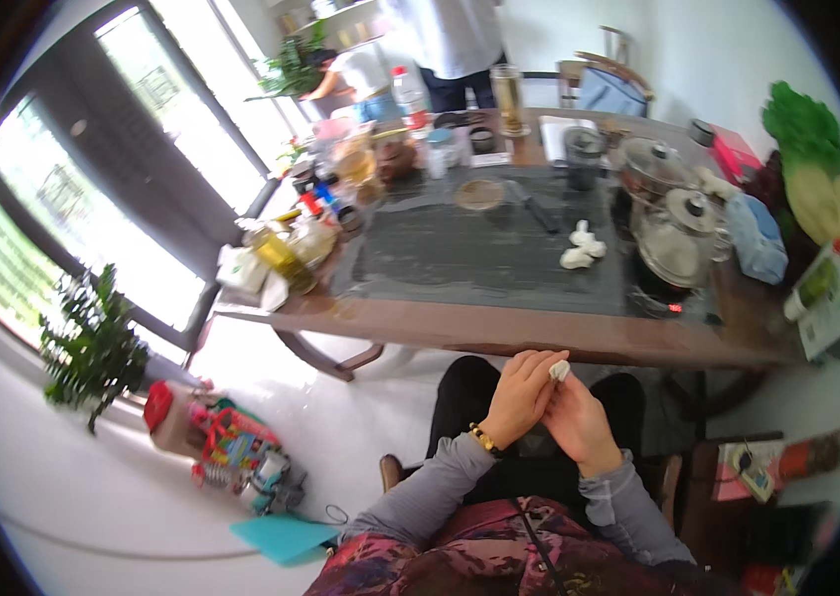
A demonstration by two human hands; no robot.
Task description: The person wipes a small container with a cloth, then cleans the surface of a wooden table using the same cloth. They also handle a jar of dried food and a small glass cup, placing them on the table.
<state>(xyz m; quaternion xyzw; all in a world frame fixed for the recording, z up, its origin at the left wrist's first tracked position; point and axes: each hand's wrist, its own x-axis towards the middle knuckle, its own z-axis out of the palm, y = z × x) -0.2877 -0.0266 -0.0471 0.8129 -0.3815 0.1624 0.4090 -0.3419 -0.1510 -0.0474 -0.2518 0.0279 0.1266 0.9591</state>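
Note:
My left hand (522, 402) and my right hand (578, 421) meet above my lap, just in front of the table edge. Between them shows the end of a small crumpled white wad (559, 370), perhaps tissue; the fingers hide the rest. My left wrist wears a beaded bracelet. On the dark tabletop mat (449, 276) lie more crumpled white wads (582, 246), a knife (535, 208) with a dark part towards me, and a thin round disc (481, 194).
Lidded glass pots (677, 253) stand on a lit cooker at the right, near leafy lettuce (811, 164). Bottles, including an oil bottle (282, 261), crowd the table's left side. Two people are beyond the table. Toys (241, 447) lie on the floor at left.

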